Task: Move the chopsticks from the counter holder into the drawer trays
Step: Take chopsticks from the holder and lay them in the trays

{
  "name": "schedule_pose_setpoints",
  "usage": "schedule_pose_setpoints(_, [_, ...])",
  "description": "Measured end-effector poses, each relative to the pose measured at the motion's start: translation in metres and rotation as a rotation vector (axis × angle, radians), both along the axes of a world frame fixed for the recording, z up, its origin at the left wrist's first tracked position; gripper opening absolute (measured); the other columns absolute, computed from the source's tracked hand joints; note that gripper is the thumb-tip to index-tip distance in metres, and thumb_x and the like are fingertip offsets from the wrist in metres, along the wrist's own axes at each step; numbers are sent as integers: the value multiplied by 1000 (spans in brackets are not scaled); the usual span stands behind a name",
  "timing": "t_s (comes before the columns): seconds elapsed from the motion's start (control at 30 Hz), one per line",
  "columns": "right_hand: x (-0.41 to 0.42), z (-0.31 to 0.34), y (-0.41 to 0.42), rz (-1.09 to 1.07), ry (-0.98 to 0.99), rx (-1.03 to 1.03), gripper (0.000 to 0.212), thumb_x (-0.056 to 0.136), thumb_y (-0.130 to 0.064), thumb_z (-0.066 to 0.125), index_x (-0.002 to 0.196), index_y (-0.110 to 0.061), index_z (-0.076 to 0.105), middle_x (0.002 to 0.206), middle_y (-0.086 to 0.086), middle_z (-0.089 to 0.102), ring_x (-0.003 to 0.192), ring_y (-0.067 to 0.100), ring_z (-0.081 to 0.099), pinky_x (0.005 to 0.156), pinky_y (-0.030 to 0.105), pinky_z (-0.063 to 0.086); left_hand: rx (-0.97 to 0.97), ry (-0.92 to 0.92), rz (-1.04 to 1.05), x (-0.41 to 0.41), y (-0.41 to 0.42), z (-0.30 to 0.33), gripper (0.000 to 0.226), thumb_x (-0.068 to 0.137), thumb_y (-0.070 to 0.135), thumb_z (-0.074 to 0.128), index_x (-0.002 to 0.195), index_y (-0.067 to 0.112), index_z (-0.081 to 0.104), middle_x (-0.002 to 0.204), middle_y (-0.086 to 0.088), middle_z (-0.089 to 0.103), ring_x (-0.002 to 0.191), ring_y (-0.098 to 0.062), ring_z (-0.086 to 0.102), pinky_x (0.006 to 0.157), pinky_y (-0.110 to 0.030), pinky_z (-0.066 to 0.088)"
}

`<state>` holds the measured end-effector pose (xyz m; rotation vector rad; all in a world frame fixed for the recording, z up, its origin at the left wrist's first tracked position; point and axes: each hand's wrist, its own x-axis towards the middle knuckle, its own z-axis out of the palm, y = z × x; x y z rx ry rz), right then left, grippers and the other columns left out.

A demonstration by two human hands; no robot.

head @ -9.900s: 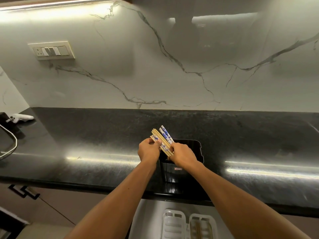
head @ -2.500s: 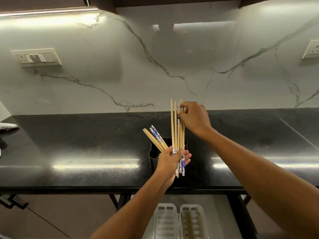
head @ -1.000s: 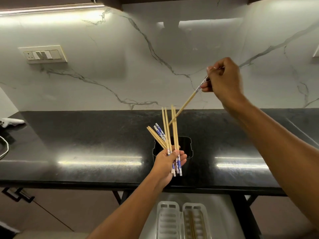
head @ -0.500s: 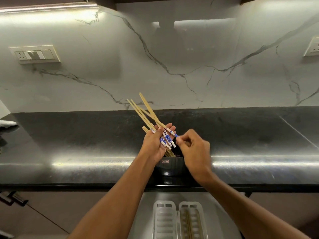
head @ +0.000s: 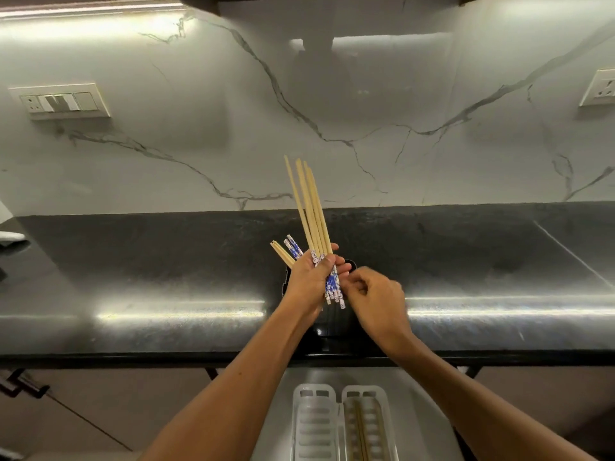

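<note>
My left hand [head: 309, 281] grips a bundle of wooden chopsticks [head: 309, 207] with blue-patterned ends, their plain tips pointing up and away. More chopsticks [head: 289, 251] lean out of the black holder [head: 332, 322] on the counter, mostly hidden behind my hands. My right hand [head: 374, 296] hovers just right of the bundle's patterned ends, fingers curled and blurred, holding nothing I can make out. Below the counter edge, two white drawer trays [head: 314, 424] lie side by side; the right tray [head: 381, 424] has chopsticks [head: 361, 430] in it.
The black stone counter [head: 166, 274] runs the whole width, with a marble backsplash behind. A switch plate [head: 60, 101] sits on the wall at left and a socket [head: 600, 91] at right. A cabinet handle [head: 23, 384] shows at lower left.
My left hand has turned the bundle more upright. My right hand has come off the patterned end it pinched and sits slightly lower and to the right.
</note>
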<state>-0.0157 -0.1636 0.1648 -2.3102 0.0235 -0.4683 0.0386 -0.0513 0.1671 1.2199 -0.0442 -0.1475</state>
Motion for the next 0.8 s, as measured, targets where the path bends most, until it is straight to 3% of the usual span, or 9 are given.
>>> schedule_pose_setpoints(0.07, [8, 12, -11, -66, -31, 125, 16, 89, -26, 64, 101, -16, 66, 85, -11, 63, 75, -2, 59, 69, 13, 49, 96, -56, -18, -2, -8, -6, 17, 99, 7, 46, 109, 9, 60, 83, -9, 68, 84, -20, 69, 76, -27, 58])
schedule_pose_setpoints(0.13, [19, 29, -20, -33, -2, 282, 36, 87, -29, 66, 119, -14, 59, 105, -6, 65, 92, 3, 62, 81, 14, 49, 203, -101, -51, -5, -18, -10, 19, 99, 9, 46, 113, 5, 58, 92, -14, 68, 83, -19, 69, 78, -29, 58])
schedule_pose_setpoints(0.23, [30, 54, -28, 111, 103, 440, 57, 85, -36, 67, 134, -15, 46, 119, -2, 61, 105, 10, 61, 93, 28, 52, 326, -152, -99, -16, -36, -15, 15, 100, 9, 44, 106, 9, 58, 90, -10, 67, 78, -12, 69, 75, -23, 58])
schedule_pose_setpoints(0.37, [39, 62, -32, 66, 95, 522, 42, 91, -31, 60, 128, -15, 47, 111, 3, 63, 98, 16, 64, 91, 37, 54, 479, -192, -111, -16, -58, -24, 20, 101, 16, 42, 92, 28, 54, 89, -4, 65, 82, -11, 66, 78, -24, 55])
schedule_pose_setpoints(0.53, [46, 41, -43, 5, 67, 540, 16, 99, -22, 47, 110, -15, 55, 92, 2, 66, 87, 14, 68, 88, 37, 56, 620, -213, -152, -13, -84, -40, 12, 101, 19, 42, 103, 27, 50, 92, -1, 63, 85, -12, 63, 76, -24, 53])
schedule_pose_setpoints(0.7, [51, 25, -62, 14, 48, 582, 15, 100, -22, 45, 104, -12, 56, 87, 5, 67, 86, 15, 69, 82, 30, 58, 591, -247, -209, -9, -99, -52, 10, 100, 22, 44, 96, 31, 48, 89, 3, 58, 81, -9, 57, 72, -23, 47])
schedule_pose_setpoints(0.8, [53, 12, -76, 57, 78, 601, 14, 100, -19, 45, 100, -12, 57, 87, 7, 67, 88, 19, 69, 81, 29, 58, 529, -246, -266, -5, -100, -55, 10, 101, 21, 42, 100, 26, 50, 95, 2, 59, 90, -14, 59, 81, -27, 50])
